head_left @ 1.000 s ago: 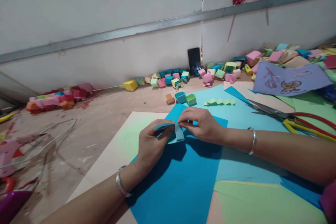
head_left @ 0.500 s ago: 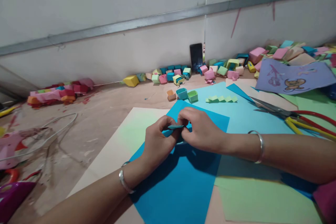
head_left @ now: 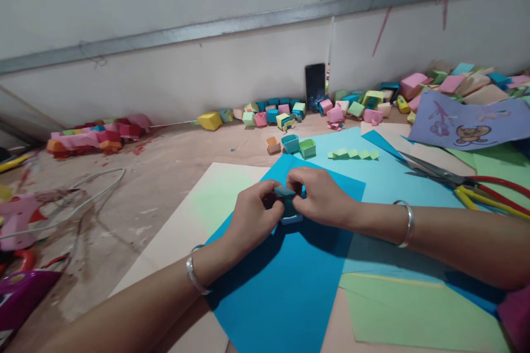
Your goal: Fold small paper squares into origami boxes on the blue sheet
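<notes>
Between my fingertips is a small folded piece of blue paper (head_left: 285, 192), its upper flap tilted and its pale lower edge showing below my fingers. My left hand (head_left: 257, 205) pinches it from the left with thumb and forefinger. My right hand (head_left: 321, 197) grips its right side with bent fingers, which hide part of it. Both hands are just above a large blue sheet (head_left: 290, 287). Beyond them stand an orange paper box (head_left: 273, 145), a teal one (head_left: 290, 144) and a green one (head_left: 307, 148). A zigzag green paper strip (head_left: 354, 154) lies to their right.
Scissors (head_left: 451, 179) with red and yellow handles lie at right, near a purple drawing (head_left: 467, 121). A phone (head_left: 315, 86) leans on the wall among several paper boxes. At left are a pink glue gun (head_left: 19, 218) and a looped cable (head_left: 99, 176).
The blue paper piece has tilted, so more of its flap and lower edge shows. My fingers have shifted slightly on it. The whole view has moved a little.
</notes>
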Demonstrator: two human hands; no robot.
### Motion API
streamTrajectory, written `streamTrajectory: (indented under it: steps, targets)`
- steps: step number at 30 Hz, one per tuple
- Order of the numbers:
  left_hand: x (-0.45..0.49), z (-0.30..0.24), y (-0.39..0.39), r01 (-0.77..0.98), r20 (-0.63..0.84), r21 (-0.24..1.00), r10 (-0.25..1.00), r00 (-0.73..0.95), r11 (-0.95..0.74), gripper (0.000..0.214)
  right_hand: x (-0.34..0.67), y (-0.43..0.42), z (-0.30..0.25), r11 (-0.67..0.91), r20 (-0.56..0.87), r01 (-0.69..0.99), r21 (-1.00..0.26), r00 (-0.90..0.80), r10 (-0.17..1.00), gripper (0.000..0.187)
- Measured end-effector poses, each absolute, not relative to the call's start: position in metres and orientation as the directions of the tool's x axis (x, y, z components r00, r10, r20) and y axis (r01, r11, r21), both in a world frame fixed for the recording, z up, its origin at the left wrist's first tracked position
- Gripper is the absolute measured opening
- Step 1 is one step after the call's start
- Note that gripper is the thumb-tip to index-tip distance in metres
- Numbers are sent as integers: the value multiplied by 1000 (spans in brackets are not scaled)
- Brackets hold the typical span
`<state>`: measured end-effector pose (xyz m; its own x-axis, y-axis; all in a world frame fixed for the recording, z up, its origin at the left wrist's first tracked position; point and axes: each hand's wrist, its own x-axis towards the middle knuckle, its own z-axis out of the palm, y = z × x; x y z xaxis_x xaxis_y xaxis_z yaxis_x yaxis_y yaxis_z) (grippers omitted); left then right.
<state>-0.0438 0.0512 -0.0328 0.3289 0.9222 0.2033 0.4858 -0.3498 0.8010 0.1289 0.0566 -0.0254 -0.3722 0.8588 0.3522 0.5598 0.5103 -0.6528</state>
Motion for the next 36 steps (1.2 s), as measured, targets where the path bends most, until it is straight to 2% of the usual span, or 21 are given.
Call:
streamTrajectory:
  steps: [4, 9, 15, 19, 22, 29, 33, 36]
  targets:
    - [-42, -28, 53, 444, 197, 840, 938, 284, -311, 14, 130, 59, -27, 543, 356, 566, -621, -414, 838, 19]
    - [-43, -23, 54, 512, 132, 824, 961, 244, -243, 15, 132, 58, -27, 547, 325, 604, -580, -444, 835, 19]
    - [-44, -24, 52, 521, 227, 782, 935, 273, -342, 19, 134, 55, -17, 598, 248, 665, -447, -550, 797, 17]
    - [-44, -26, 52, 526, 264, 763, 924, 277, -376, 22, 134, 55, -9, 573, 255, 653, -496, -521, 814, 19]
    - [-44, -25, 51, 521, 296, 748, 910, 292, -410, 23, 134, 56, -6, 549, 272, 648, -528, -483, 832, 12]
    - [-44, -23, 45, 525, 526, 545, 755, 393, -653, 26, 137, 55, 0, 537, 143, 661, -524, -554, 820, 17]
    - [-46, -25, 44, 560, 554, 439, 702, 447, -703, 27, 136, 53, -1, 528, 95, 723, -444, -548, 831, 17]
    - [-46, -25, 45, 564, 545, 415, 691, 475, -714, 26, 134, 54, -4, 513, 86, 756, -406, -527, 845, 16]
